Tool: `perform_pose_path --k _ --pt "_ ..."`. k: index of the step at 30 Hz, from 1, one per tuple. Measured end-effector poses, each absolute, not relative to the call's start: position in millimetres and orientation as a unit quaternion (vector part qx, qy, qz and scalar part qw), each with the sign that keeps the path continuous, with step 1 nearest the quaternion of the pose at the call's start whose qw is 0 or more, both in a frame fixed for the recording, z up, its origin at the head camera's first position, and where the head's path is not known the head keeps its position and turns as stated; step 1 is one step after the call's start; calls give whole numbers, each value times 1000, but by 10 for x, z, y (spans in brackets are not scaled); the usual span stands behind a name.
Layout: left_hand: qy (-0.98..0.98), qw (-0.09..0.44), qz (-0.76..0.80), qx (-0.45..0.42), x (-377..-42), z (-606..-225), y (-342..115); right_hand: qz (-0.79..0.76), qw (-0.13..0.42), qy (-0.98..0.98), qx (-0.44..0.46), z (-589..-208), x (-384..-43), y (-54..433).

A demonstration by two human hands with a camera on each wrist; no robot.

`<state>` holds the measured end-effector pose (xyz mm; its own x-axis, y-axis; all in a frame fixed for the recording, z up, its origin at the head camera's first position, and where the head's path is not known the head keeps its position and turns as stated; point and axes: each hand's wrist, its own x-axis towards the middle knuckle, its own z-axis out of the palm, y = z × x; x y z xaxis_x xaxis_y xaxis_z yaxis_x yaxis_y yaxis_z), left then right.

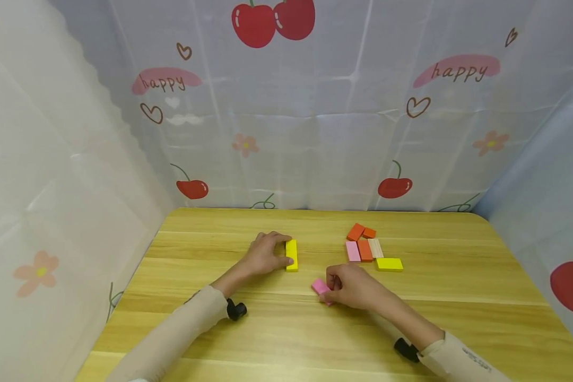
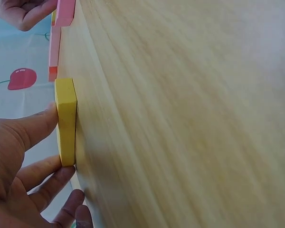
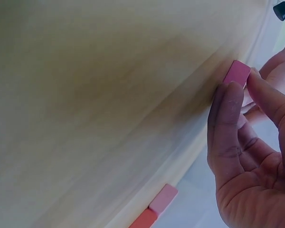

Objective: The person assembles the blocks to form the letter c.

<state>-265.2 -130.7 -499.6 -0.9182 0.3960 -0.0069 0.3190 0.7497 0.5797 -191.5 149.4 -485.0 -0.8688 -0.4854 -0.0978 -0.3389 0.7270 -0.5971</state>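
A yellow block [image 1: 292, 249] lies flat on the table left of centre, its long side running away from me. My left hand [image 1: 263, 255] grips it from the left, thumb near the close end and a fingertip at the far end. In the left wrist view the yellow block [image 2: 66, 123] sits between thumb and fingers. To the right and closer to me, my right hand [image 1: 355, 286] pinches a pink block [image 1: 319, 285], which lies at a slant. In the right wrist view thumb and fingertips hold the pink block [image 3: 238, 72], partly hiding it.
Right of centre, a second pink block [image 1: 353, 251], an orange block [image 1: 364, 251] and a plain wooden block [image 1: 375, 248] lie side by side. Two more orange blocks [image 1: 355, 232] lie behind them, and another yellow block [image 1: 389, 264] in front. A printed curtain [image 1: 305, 159] borders the wooden table [image 1: 286, 339].
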Motion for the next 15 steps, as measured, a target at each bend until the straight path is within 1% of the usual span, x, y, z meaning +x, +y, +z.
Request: perform_pose_path --k 15 --pt "933 68 294 197 -2597 -4979 -1404 -300 164 915 -212 -4872 -1897 1240"
